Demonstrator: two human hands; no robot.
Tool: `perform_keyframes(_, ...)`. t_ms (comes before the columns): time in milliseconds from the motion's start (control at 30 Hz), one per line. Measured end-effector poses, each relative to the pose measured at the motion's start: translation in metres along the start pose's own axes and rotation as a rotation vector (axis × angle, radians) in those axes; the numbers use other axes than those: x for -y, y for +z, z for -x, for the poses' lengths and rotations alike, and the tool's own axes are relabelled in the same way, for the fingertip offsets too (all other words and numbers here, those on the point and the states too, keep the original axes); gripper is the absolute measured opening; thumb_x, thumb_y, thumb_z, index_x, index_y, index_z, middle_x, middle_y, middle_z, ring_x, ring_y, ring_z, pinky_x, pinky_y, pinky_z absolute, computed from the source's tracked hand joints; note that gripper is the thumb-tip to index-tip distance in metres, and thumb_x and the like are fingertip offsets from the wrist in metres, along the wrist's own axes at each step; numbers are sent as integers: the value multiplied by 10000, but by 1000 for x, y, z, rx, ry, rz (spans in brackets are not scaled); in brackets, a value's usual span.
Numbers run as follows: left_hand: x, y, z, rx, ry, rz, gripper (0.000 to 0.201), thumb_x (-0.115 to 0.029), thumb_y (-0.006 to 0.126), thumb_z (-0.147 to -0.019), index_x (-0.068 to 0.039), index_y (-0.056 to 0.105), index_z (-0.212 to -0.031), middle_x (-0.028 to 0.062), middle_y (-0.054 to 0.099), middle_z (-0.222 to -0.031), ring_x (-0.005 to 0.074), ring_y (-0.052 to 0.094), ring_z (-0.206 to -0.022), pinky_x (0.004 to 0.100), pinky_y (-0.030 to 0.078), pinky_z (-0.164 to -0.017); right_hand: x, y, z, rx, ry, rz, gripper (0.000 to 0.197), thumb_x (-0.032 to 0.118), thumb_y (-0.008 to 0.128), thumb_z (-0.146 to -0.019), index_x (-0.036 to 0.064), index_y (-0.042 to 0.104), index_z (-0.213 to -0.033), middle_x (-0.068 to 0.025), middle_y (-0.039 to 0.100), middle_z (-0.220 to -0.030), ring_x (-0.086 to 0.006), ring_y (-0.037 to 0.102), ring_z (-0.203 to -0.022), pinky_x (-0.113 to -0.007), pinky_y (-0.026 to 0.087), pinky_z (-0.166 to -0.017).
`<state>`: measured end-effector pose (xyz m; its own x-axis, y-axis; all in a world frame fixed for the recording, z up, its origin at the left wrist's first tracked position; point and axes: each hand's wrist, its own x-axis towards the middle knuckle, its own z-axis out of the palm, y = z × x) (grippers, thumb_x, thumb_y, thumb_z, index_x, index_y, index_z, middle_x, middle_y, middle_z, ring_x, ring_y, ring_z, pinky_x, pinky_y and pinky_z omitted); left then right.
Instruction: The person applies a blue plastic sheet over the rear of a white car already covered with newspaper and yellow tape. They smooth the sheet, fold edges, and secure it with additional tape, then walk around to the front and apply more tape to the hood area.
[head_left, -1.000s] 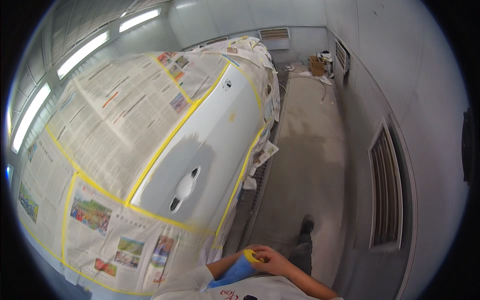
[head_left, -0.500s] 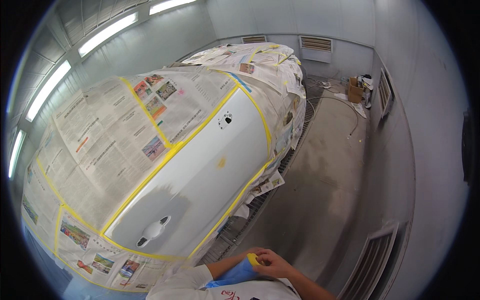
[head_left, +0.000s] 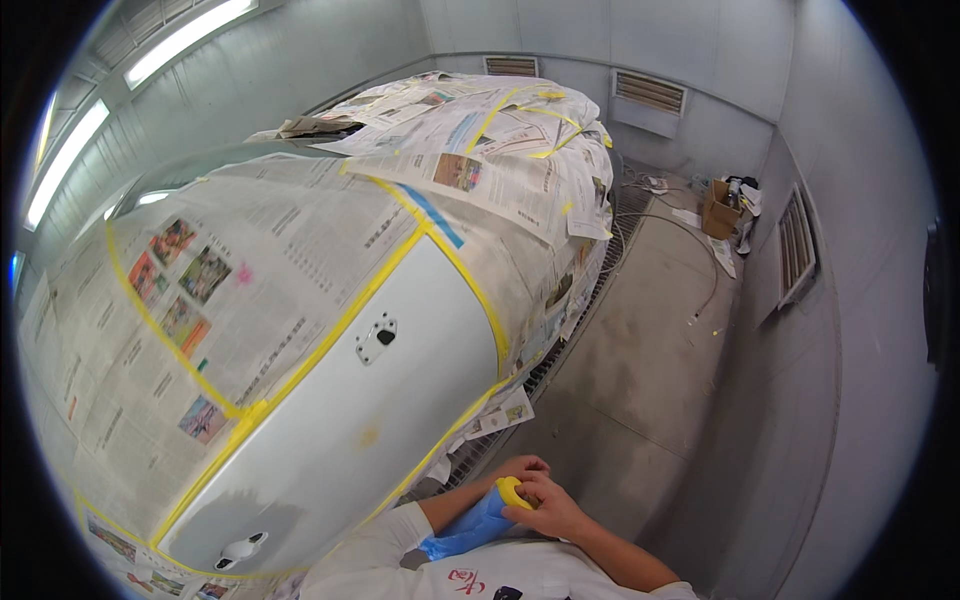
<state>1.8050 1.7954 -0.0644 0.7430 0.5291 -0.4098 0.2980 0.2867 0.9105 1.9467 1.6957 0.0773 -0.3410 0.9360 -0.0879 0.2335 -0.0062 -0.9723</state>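
At the bottom of the view, my right hand [head_left: 548, 508] is closed round a roll of yellow masking tape [head_left: 511, 491]. Blue plastic film [head_left: 470, 528] stretches from the roll back along my left forearm to my body. Just beyond the roll is my left hand [head_left: 525, 466], its back toward the view; most of its fingers are hidden, so its grip is unclear. Ahead to the left lies a car door panel [head_left: 425, 330], silvery white with dull grey patches, edged with yellow tape. Two openings show in it: a handle recess [head_left: 242, 550] and a smaller cutout [head_left: 378, 338].
Newspaper sheets [head_left: 300, 240] taped in yellow cover the rest of the car. A floor grating [head_left: 470, 465] runs beside it. To the right, a grey wall carries a louvred vent [head_left: 796, 245]. A cardboard box [head_left: 720, 210] and a hose [head_left: 712, 262] lie at the far end.
My view has turned, so the car sits further left and lower in the picture. My left hand has shifted slightly; the yellow roll shows more fully in my right hand.
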Motion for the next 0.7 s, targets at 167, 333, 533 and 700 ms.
perform_keyframes(167,-83,-87,-68,-591,90,-297,343,-250,696,-876,-29,624,-1126,66,677,-906,127,614,-813,289,509,-768,3,-65,-65,8,-132,-70,383,310,778,-793,-6,656,-971,-197,541,-1214,-295,571,-1070,-341,453,-922)
perform_keyframes(333,-166,-213,-143,-910,207,-192,437,-146,637,-907,-27,471,-1293,56,609,-1091,133,588,-901,270,499,-773,-24,-148,-138,88,-252,-86,372,276,808,-767,-22,648,-922,-239,522,-1256,-336,566,-1108,-365,451,-940)
perform_keyframes(533,-287,-269,-213,-1103,371,112,457,-96,650,-854,4,489,-1270,88,606,-1139,146,593,-930,279,494,-762,-53,-288,-226,177,-292,-106,355,233,833,-731,-24,639,-880,-227,526,-1242,-325,576,-1084,-359,466,-910)
perform_keyframes(700,-361,-269,-233,-1293,457,-134,446,-85,651,-775,4,563,-1203,114,590,-1193,207,577,-1061,329,452,-909,-64,-385,-266,207,-195,-246,326,187,842,-712,-22,634,-851,-183,526,-1224,-267,567,-1069,-343,471,-880)
